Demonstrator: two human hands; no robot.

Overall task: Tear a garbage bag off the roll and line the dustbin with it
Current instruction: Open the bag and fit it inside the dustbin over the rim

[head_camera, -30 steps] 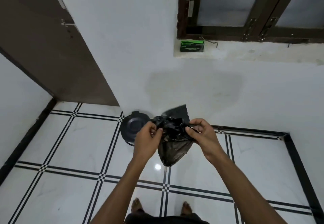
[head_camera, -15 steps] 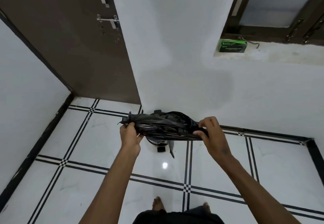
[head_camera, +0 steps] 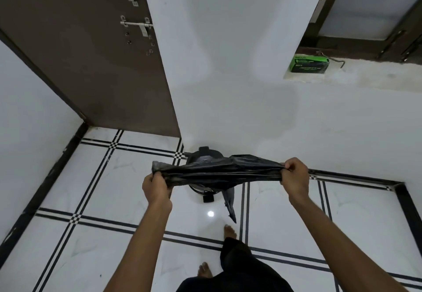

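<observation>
A black garbage bag [head_camera: 219, 171] is stretched sideways between my hands, above the floor. My left hand [head_camera: 157, 186] grips its left end and my right hand [head_camera: 294, 177] pinches its right end. A loose corner of the bag hangs down below the middle. Behind and below the bag stands the dark round dustbin [head_camera: 204, 157] with a foot pedal, against the white wall; the bag hides most of it. The green pack of garbage bags [head_camera: 309, 63] lies on the window ledge at the upper right.
A brown door [head_camera: 91, 58] with a latch stands at the left, beside the white wall. The floor is white tile with black lines [head_camera: 96, 200]. My bare feet and dark clothing [head_camera: 235, 262] show at the bottom. A window frame [head_camera: 365, 42] sits above the ledge.
My hands have moved apart and pulled the crumpled bag out into a long wide strip. The view has shifted to the left, so the door shows more.
</observation>
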